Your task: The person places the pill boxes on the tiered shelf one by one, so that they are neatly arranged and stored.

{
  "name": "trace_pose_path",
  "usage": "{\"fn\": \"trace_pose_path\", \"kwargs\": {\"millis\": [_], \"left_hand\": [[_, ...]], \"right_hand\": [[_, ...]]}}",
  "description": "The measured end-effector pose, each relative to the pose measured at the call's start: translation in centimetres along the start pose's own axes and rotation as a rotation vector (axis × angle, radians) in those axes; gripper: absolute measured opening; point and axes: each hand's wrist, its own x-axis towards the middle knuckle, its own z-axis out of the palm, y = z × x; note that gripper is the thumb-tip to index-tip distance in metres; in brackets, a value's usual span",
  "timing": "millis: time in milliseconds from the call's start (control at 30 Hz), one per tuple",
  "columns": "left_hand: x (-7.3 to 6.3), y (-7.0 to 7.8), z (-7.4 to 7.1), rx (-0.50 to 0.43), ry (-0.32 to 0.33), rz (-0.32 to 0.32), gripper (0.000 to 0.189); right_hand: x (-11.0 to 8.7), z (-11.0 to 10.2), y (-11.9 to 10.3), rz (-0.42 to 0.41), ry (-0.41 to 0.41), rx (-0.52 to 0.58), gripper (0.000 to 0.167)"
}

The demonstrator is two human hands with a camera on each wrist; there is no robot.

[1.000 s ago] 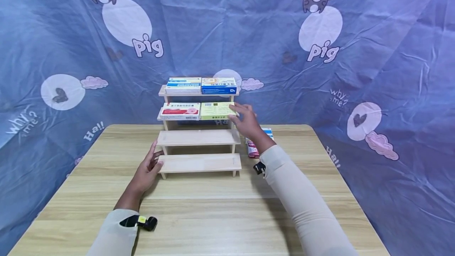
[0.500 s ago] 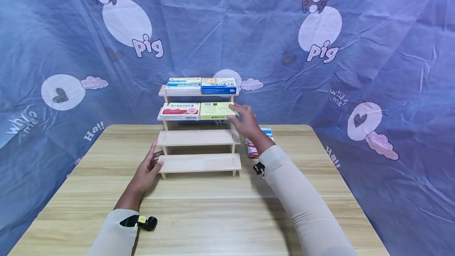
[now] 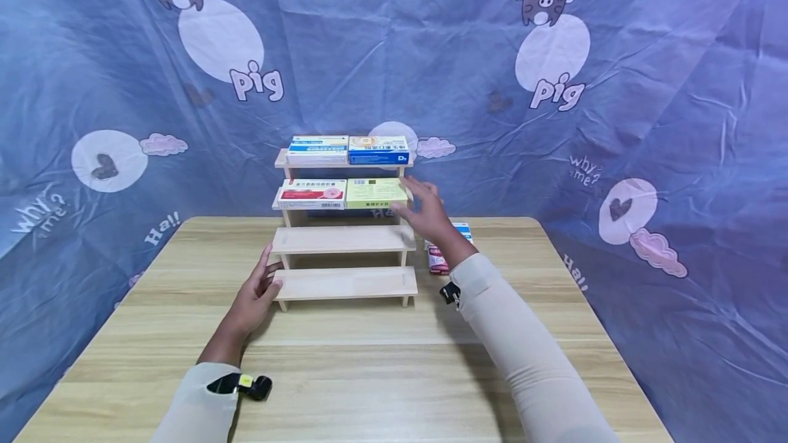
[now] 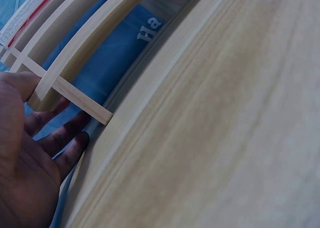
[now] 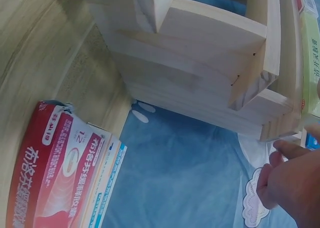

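Note:
A stepped wooden display rack stands on the table, its two upper tiers bearing medicine boxes. My left hand holds the left end of the lowest tier; in the left wrist view the thumb lies on the shelf end and the other fingers are below it. On the second tier from the top, a yellow-green medicine box lies beside a white and red medicine box. My right hand is at the yellow-green box's right end, fingers extended and spread; whether they touch it is hard to tell.
A white and blue box and a blue and white box sit on the top tier. Right of the rack, a pink-red medicine box stands before a blue and white box. A blue printed cloth hangs behind the table.
The yellow-green box has shifted slightly left against the white and red one. My right fingers have spread and loosened at its right end. My left hand stays on the rack.

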Motion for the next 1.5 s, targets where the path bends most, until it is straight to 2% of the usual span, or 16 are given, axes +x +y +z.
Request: {"fn": "trace_pose_path", "kwargs": {"millis": [300,533,667,933,1133,1333,1500], "left_hand": [[-0.3,0.0,0.0,-0.006,0.003,0.0,0.081],[0.0,0.0,0.0,0.005,0.004,0.012,0.079],[0.0,-0.1,0.1,-0.006,-0.003,0.025,0.079],[0.0,-0.1,0.2,-0.022,-0.007,0.026,0.078],[0.0,-0.1,-0.1,0.006,-0.004,0.015,0.079],[0.0,0.0,-0.1,0.003,-0.004,0.007,0.079],[0.1,-0.1,-0.1,-0.008,-0.009,0.009,0.08]], "right_hand": [[-0.9,-0.8,1.2,0.053,0.042,0.053,0.082],[-1.6,-1.9,2.9,0.098,0.061,0.063,0.083],[-2.2,-2.7,3.9,0.107,0.051,0.035,0.079],[-3.5,-4.2,6.1,0.205,0.019,-0.004,0.08],[-4.2,-4.9,7.3,0.246,-0.023,0.006,0.082],[-4.8,-5.1,8.4,0.323,-0.046,0.033,0.083],[-5.4,-5.2,8.8,0.307,-0.067,0.026,0.084]]}}
